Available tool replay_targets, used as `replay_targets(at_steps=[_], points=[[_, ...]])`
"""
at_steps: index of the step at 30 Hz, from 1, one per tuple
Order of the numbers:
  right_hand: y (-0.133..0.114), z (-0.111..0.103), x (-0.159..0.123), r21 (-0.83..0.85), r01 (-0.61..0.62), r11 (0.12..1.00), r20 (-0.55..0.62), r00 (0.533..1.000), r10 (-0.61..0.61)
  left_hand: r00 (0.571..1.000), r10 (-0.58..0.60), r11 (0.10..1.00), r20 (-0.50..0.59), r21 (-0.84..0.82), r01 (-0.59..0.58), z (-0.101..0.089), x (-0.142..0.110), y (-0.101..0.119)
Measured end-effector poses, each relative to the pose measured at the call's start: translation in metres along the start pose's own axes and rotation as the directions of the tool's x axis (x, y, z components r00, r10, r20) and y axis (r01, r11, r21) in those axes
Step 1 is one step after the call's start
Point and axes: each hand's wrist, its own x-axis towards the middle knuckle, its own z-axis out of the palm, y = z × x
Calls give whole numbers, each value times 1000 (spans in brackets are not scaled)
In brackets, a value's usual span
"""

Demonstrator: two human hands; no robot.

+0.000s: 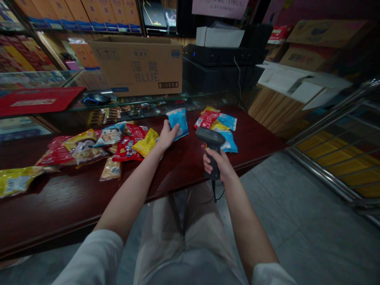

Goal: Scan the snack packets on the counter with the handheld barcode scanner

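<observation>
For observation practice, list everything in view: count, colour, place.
Counter: one, dark red, centre
Held packet: one, blue, centre
Scanner: one, dark grey, centre
Other packets: many, mixed colours, counter
Mat: one, red, left
Mouse: one, black, beside mat
Carton: one, brown, centre back
Shelf boxes: several, orange, upper left
Equipment: count unclear, black, beside carton
Sign: one, pink, top
Stacked cartons: several, brown, upper right
Rack: one, silver, far right
Left hand: one, bare, holding packet
Right hand: one, bare, holding scanner
Arms: two, pale-sleeved, bottom
Legs: two, pale trousers, bottom
</observation>
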Motion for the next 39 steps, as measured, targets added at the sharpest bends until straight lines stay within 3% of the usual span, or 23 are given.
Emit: replay_targets(at_steps=[3,5,8,12,16,18,19,21,23,27,32,36,39], points=[[-3,-14,7,60,8,998,43,999,-11,984,147,863,-102,499,-78,-15,-8,22],[-3,-22,12,102,6,995,55,998,-12,970,171,753,-173,658,-15,-30,-13,40],[2,-32,19,141,-23,990,71,997,13,943,157,621,-293,772,136,-55,-16,56],[11,-40,24,177,-60,982,103,994,43,919,121,491,-376,827,274,-79,-12,57],[17,-45,27,210,-63,976,144,989,33,858,305,426,-413,865,264,-81,-15,57],[17,-47,27,217,-63,974,158,987,29,851,404,369,-337,911,185,-75,-17,58],[18,-48,27,219,-62,974,162,986,27,874,419,323,-247,940,111,-72,-17,57],[18,-49,26,215,-62,975,164,986,26,933,359,216,-26,975,-57,-64,-16,51],[18,-50,25,207,-62,976,162,986,29,966,230,124,119,981,-150,-58,-13,39],[17,-48,22,213,-48,976,148,989,16,984,144,55,100,993,-109,-56,-4,18],[8,-52,19,221,7,975,89,996,-27,974,222,147,53,985,-87,-60,0,11],[-7,-69,18,167,60,984,19,998,-64,908,390,195,154,950,-245,-45,-2,11],[-15,-82,19,152,65,986,-15,998,-63,865,395,158,309,905,-395,-19,-4,15]])
